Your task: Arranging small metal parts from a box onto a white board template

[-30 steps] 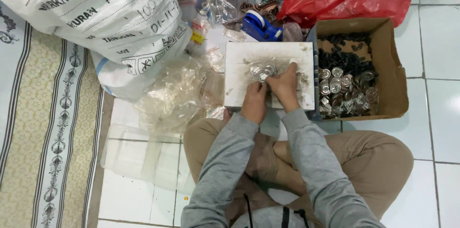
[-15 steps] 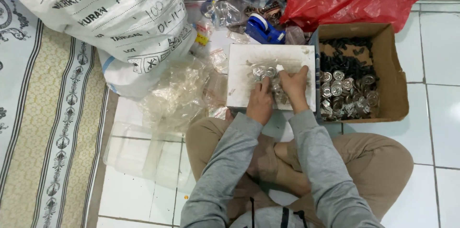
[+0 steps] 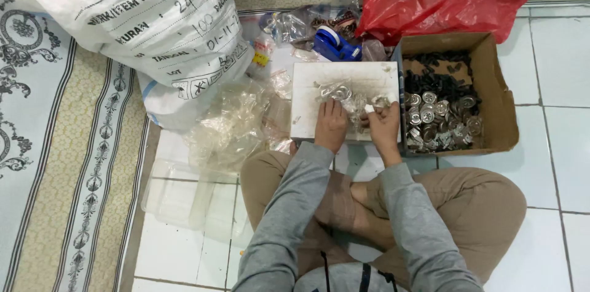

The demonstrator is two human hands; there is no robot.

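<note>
While the person sits cross-legged on the tiled floor (image 3: 553, 163), both hands rest on a white board (image 3: 307, 101), beside a cardboard box (image 3: 501, 114) of small metal parts. Left hand (image 3: 332, 125) and right hand (image 3: 384, 125) pinch a small clear bag (image 3: 356, 111) of shiny metal pieces between their fingers.

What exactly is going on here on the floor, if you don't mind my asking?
A person sits cross-legged on the tiles, left hand and right hand working on small clear packets on a white board. A cardboard box of small silver and black parts stands at their right, a big white sack at their left.
</note>
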